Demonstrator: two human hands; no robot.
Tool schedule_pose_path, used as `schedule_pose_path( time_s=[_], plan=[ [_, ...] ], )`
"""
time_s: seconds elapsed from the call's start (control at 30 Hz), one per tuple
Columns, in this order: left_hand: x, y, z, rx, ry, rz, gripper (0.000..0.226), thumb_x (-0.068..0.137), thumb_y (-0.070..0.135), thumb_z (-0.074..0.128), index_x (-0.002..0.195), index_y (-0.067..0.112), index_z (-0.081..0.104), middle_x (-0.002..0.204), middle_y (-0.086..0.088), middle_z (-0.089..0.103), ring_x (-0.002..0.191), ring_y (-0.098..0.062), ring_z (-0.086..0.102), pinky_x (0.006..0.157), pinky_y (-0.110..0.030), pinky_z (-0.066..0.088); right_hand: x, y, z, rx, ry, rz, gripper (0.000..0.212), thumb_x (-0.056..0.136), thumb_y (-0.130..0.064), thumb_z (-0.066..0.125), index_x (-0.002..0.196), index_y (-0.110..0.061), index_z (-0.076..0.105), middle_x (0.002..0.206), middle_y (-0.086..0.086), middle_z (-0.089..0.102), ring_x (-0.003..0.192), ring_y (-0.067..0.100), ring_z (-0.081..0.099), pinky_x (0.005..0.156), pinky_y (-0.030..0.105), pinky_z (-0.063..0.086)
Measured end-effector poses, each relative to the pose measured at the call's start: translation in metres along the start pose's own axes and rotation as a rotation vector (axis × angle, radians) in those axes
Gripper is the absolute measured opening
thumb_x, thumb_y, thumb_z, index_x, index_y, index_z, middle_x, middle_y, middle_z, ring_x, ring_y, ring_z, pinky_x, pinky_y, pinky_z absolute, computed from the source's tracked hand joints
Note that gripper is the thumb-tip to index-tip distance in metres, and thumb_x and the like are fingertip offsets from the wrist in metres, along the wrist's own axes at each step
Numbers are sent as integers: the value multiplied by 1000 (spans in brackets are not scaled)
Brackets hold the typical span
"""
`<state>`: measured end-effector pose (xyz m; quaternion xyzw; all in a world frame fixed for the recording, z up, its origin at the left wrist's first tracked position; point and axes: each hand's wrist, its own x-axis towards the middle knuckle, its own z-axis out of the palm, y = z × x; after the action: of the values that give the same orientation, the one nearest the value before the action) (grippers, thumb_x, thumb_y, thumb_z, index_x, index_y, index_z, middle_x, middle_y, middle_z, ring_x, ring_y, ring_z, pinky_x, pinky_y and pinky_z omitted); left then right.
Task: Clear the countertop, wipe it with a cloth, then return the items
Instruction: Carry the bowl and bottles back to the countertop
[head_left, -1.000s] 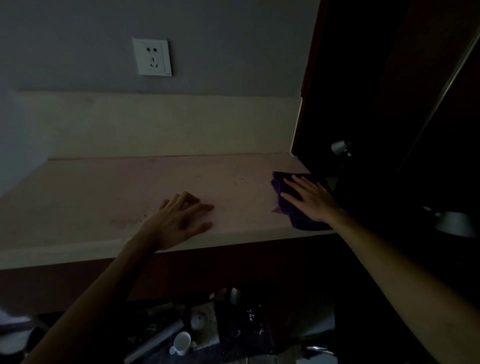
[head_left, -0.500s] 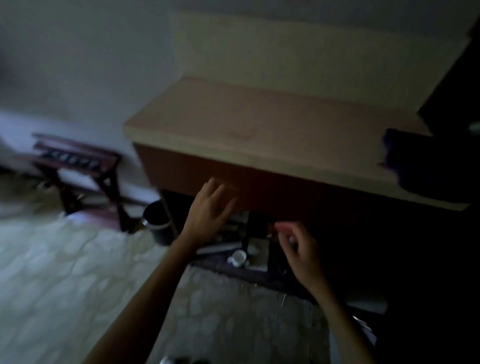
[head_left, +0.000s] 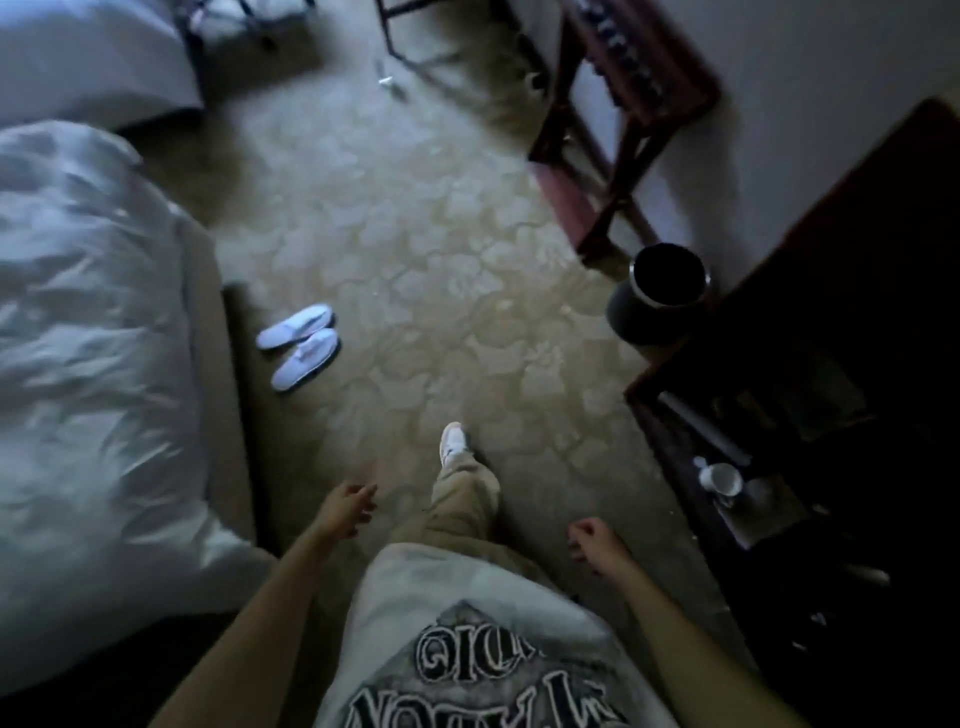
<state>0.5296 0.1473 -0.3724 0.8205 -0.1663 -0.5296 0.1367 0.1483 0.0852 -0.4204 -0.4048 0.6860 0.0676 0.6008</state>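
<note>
Left fingers: my left hand (head_left: 345, 506) hung beside my thigh, its fingers loosely curled and relaxed, holding nothing.
Right fingers: my right hand (head_left: 589, 538) hung on the other side, fingers curled inward toward the palm, with nothing in them that I could see.
Body: between the two arms lay my pale shirt (head_left: 467, 639) with dark lettering, and below it one tan trouser leg (head_left: 462, 499) ending in a white shoe (head_left: 453, 441) planted on the floor.
Floor: the patterned carpet (head_left: 415, 249) ran under me, blurred.
Task things: the cleared items sat on the floor at my right, in a dark patch against the dark cabinet (head_left: 857, 286); a white cup (head_left: 719, 480) lay tilted there, and the rest was too dim to tell. The bench top and the cloth were out of view.
Bin: a dark round bin (head_left: 660, 296) stood near the cabinet's corner.
Rack: a wooden luggage rack (head_left: 623, 119) stood by the wall beyond the bin.
Slippers: a white pair (head_left: 301, 345) lay side by side near the bed.
Bed: white bedding (head_left: 88, 364) filled my left side.
</note>
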Motion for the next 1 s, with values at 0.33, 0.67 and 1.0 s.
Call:
schedule_pose_path(
  time_s=[0.33, 0.67, 1.0],
  plan=[
    [140, -37, -53, -241, 29, -231, 19, 94, 28, 60, 99, 11, 66, 106, -17, 69, 93, -30, 65, 83, -40, 54, 81, -252, -7, -181, -6, -80, 9, 99, -24, 49, 103, -19, 55, 96, 4, 65, 87, 19, 64, 67, 24, 49],
    [255, 308, -260, -225, 36, 118, 26, 99, 33, 49, 108, 10, 59, 99, -13, 66, 80, -19, 63, 62, -26, 44, 157, -389, -41, -154, 112, 130, 15, 98, -12, 50, 102, -1, 60, 93, 18, 64, 79, 27, 57, 70, 34, 47],
    [346, 387, -338, -462, 82, -255, 25, 99, 22, 51, 79, 10, 60, 69, -8, 57, 50, -13, 54, 51, -21, 37, 317, -714, -54, -237, -37, -14, 27, 99, -24, 49, 108, -2, 62, 94, 12, 66, 91, 30, 63, 85, 44, 51]
  ],
)
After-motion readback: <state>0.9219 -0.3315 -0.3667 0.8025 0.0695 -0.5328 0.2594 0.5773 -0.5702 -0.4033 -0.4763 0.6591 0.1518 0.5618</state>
